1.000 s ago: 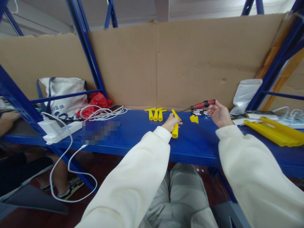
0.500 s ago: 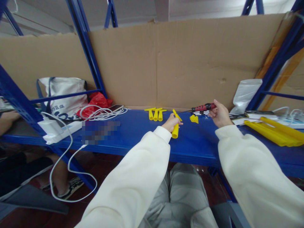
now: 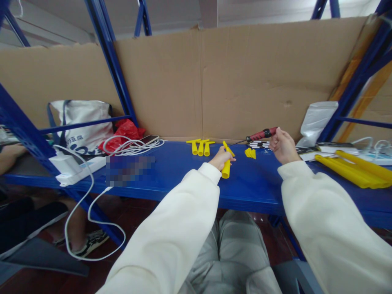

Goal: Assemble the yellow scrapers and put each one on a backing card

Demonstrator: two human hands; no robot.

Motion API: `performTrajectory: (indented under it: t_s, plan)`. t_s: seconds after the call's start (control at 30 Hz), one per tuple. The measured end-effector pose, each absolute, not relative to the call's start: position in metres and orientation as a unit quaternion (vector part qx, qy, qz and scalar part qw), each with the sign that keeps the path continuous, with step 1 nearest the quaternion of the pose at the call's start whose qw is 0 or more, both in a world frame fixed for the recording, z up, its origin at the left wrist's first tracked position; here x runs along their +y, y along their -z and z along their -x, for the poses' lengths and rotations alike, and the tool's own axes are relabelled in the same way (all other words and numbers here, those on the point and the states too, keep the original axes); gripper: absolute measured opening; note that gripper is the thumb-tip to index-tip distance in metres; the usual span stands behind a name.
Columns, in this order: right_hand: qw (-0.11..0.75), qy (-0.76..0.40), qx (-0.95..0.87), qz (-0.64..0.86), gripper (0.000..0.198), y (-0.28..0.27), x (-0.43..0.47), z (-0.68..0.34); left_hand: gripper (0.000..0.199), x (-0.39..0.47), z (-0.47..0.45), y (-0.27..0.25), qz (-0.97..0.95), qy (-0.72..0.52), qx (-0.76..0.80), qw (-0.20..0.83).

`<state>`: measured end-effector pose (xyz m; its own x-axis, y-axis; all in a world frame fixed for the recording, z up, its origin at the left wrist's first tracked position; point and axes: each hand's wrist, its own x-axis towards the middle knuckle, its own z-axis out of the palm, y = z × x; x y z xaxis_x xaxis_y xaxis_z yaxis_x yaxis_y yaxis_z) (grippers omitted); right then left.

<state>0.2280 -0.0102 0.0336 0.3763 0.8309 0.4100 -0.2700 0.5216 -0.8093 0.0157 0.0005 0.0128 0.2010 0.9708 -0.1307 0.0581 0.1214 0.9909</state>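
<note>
My left hand [image 3: 221, 158] is closed around a yellow T-shaped tube piece [image 3: 226, 169], whose round open end faces me. Between the fingertips of my right hand [image 3: 283, 146] is the end of a red and black screwdriver [image 3: 261, 135]. Its thin shaft runs left and down to the crosspiece of the yellow part; the exact contact of the tip is too small to make out. Three similar yellow T-shaped pieces [image 3: 200, 148] lie in a row behind my left hand. A few small yellow pieces [image 3: 250, 153] rest between my hands.
Long yellow tubes [image 3: 352, 170] lie at the right of the blue shelf [image 3: 171, 179]. White cables [image 3: 131, 146], a power strip [image 3: 76, 170] and a canvas bag [image 3: 84, 126] are at the left. Cardboard [image 3: 245, 81] stands behind. Another person's hand [image 3: 14, 154] shows at far left.
The screwdriver's handle end has risen slightly, so the tool slants more. My right fingers have shifted a little around it. My left hand and the yellow T-shaped piece stay put.
</note>
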Motion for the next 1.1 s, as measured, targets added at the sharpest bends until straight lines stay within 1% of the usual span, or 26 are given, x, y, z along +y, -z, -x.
performTrajectory:
  t_s: [0.1,0.2,0.47,0.67,0.8,1.1]
  plan:
    - [0.770,-0.358,-0.408,0.337,0.049,-0.031,-0.007,-0.231,0.086,0.000,-0.016,-0.012,-0.534,-0.398,0.486,0.566]
    - [0.767,-0.363,-0.401,0.345,0.050,-0.029,-0.005,-0.232,0.084,0.000,-0.016,-0.012,-0.537,-0.396,0.487,0.563]
    - [0.766,-0.347,-0.413,0.348,0.042,-0.029,-0.008,-0.228,0.085,0.000,-0.016,-0.012,-0.537,-0.398,0.489,0.560]
    - [0.746,-0.386,-0.421,0.343,0.034,-0.037,-0.016,-0.224,0.084,0.000,-0.015,-0.014,-0.524,-0.401,0.496,0.564]
    - [0.733,-0.390,-0.438,0.345,0.032,-0.036,-0.014,-0.227,0.086,0.000,-0.014,-0.015,-0.517,-0.409,0.495,0.566]
    - [0.769,-0.336,-0.428,0.335,0.031,-0.025,0.003,-0.239,0.086,-0.004,-0.015,-0.017,-0.516,-0.403,0.495,0.571]
